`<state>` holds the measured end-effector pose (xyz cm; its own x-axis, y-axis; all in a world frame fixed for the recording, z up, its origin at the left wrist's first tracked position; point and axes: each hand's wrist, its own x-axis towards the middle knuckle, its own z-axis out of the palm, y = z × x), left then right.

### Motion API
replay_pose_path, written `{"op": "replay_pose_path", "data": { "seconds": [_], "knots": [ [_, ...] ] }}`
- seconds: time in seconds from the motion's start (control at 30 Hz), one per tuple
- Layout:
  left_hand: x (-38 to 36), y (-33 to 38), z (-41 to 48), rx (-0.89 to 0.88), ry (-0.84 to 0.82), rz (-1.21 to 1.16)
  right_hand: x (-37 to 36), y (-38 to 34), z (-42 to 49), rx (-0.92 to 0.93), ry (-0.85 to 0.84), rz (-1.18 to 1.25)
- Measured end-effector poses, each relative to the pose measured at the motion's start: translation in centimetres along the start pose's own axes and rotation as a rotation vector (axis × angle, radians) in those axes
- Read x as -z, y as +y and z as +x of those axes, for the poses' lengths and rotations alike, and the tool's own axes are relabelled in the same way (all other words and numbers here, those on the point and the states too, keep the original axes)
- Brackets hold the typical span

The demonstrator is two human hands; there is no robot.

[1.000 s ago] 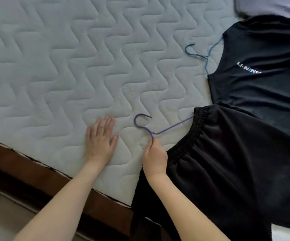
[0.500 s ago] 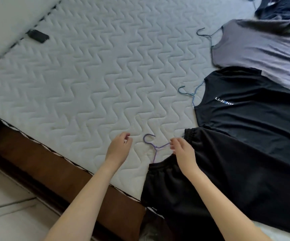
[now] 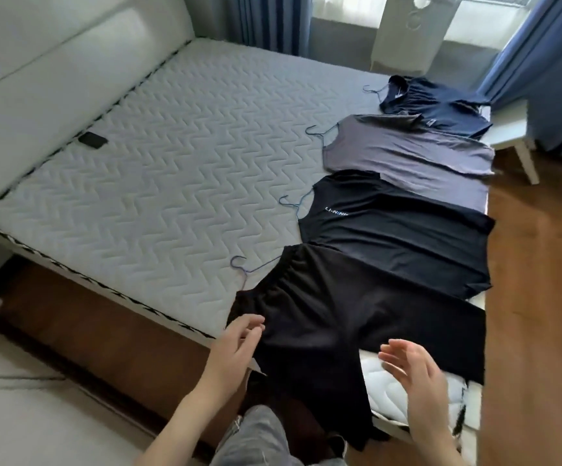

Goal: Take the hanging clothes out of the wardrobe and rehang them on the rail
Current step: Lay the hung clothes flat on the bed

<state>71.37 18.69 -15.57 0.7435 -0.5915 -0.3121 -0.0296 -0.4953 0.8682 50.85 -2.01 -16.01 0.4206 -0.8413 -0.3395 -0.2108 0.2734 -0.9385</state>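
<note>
One phone (image 3: 92, 140) far left on the mattress (image 3: 145, 183). Left hand (image 3: 236, 344) and right hand (image 3: 414, 375) — both open, empty. Four garments (image 3: 390, 237) on four hangers (image 3: 244, 269) lie in a row along the mattress's right side.

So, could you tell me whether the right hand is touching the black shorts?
Apart: the head view shows the open right hand hovering over bare mattress, clear of the black shorts.

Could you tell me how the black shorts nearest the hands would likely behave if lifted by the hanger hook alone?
The black shorts look soft and gathered at the waistband, so they would probably droop limp. The wire hanger looks thin, so it may flex or tilt. One leg already hangs over the mattress edge, so the cloth might drag.
</note>
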Motion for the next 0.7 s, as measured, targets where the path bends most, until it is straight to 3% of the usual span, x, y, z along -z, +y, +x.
{"op": "replay_pose_path", "data": {
  "seconds": [0.3, 0.7],
  "knots": [
    [-6.3, -2.2, -2.1, 0.061, -0.264, 0.217, 10.8, 4.9, -7.9, -0.02, 0.371, 0.019],
    [-19.6, 7.4, 5.4, -0.369, -0.796, 0.445, 17.0, 8.1, -16.6, -0.053, 1.038, 0.393]
  ]
}}
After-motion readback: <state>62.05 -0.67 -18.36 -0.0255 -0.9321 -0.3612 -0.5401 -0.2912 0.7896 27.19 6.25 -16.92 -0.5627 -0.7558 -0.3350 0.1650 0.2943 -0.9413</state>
